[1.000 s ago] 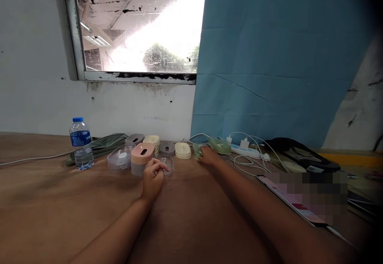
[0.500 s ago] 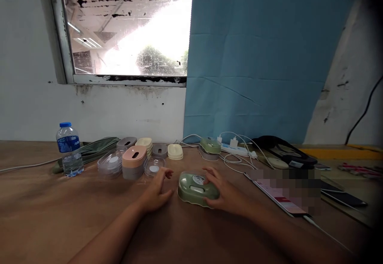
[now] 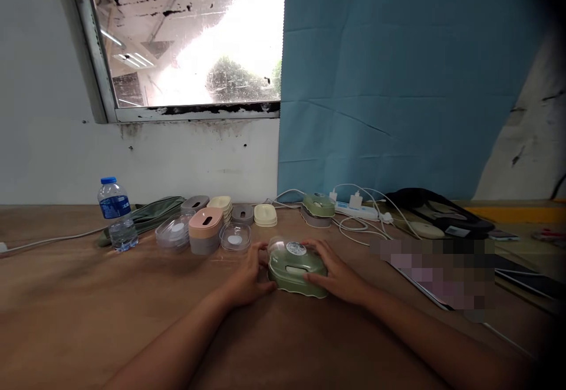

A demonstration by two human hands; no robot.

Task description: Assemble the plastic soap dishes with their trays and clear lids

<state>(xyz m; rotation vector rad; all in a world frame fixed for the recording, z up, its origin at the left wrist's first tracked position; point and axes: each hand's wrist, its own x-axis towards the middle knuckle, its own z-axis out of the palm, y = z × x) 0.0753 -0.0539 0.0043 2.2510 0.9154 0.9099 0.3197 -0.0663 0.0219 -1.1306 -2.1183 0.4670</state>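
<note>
A green plastic box (image 3: pixel 283 271) with a slot in its top, a wavy lower rim and a round printed label sits on the brown table in front of me. A clear cover seems to lie over it. My right hand (image 3: pixel 338 272) grips its right end, fingers over the far side and thumb near the slot. At the left end my left hand (image 3: pixel 250 275) curls around the box, its fingers at the far corner and its thumb at the near edge.
Left of the box stand clear lids (image 3: pixel 174 232), a pink-and-grey slotted box (image 3: pixel 206 234) and cream lids (image 3: pixel 265 214). A water bottle (image 3: pixel 115 210) is farther left. Behind are a green-and-grey box (image 3: pixel 317 207) and a power strip (image 3: pixel 362 210) with cables. A tablet-like device (image 3: pixel 418 287) lies right.
My left hand has moved right and closed in on the green box's left end. My right hand stays on its right end. The whole view has shifted slightly.
</note>
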